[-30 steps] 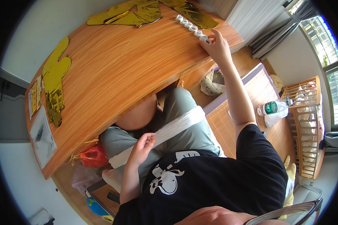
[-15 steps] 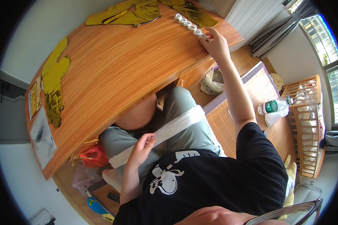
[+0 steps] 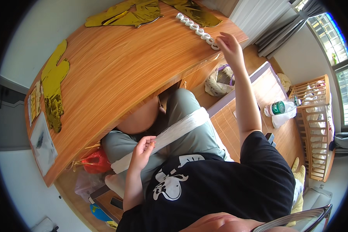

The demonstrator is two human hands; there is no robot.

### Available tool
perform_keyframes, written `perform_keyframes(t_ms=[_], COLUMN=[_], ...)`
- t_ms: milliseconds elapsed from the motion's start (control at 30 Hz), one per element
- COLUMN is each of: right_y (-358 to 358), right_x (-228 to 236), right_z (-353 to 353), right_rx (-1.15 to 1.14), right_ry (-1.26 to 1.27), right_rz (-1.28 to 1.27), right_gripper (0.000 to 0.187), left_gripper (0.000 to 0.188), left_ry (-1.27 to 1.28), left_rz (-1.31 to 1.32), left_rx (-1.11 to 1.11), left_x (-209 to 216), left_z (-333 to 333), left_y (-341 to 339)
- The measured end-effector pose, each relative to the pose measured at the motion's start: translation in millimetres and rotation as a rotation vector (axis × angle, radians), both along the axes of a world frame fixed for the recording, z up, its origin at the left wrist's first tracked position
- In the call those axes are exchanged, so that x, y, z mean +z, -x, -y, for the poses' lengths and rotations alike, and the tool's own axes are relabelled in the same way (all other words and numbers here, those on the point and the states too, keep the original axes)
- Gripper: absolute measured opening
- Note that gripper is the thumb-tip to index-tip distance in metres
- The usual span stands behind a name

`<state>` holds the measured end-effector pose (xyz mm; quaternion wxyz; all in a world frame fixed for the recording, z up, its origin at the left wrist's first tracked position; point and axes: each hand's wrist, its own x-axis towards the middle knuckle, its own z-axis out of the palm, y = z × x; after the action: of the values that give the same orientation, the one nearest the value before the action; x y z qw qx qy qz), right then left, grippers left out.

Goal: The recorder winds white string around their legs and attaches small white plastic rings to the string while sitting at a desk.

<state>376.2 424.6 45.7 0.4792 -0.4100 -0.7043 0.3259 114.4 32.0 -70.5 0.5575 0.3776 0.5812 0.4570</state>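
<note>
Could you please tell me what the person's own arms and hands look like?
The left hand and right hand are bare, without gloves. The forearms are uncovered, with no watch or bracelet visible. The upper arms are in short black sleeves, part of a black T-shirt.

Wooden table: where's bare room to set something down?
The wooden table is bare across its middle, bordered by the left foil, the far foil and the row of white rings. Crowded: its left end, around the plastic sleeve, and the row's near end, beside the right hand.
</note>
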Motion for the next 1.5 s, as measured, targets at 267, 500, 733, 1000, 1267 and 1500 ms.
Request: perform_keyframes(t_ms=[267,500,733,1000,1267,1500], right_y=[4,5,35,82,89,91], right_x=[1,-16,-70,-114,-121,-132], right_z=[24,39,145,234,246,248], right_rx=[-0.126,-0.305,0.242,0.716,0.866,0.888], right_ry=[-0.305,-0.548,-0.414,-0.192,-0.117,-0.173], right_rz=[0.291,0.387,0.323,0.514,0.586,0.63], right_gripper=[0.052,0.051,0.027,0.023,0.011,0.013], left_gripper=[0.026,0.024,0.031,0.037,0.024,0.017], left_ry=[-0.002,-0.127,-0.121,-0.147,-0.197,-0.235], left_rz=[-0.043,-0.664,-0.749,-0.792,-0.862,-0.937], left_rx=[-0.001,0.118,0.201,0.037,0.006,-0.003], left_x=[4,16,1,-2,-15,-25], left_z=[-9,4,21,19,15,13], left_y=[-1,7,44,26,3,-3])
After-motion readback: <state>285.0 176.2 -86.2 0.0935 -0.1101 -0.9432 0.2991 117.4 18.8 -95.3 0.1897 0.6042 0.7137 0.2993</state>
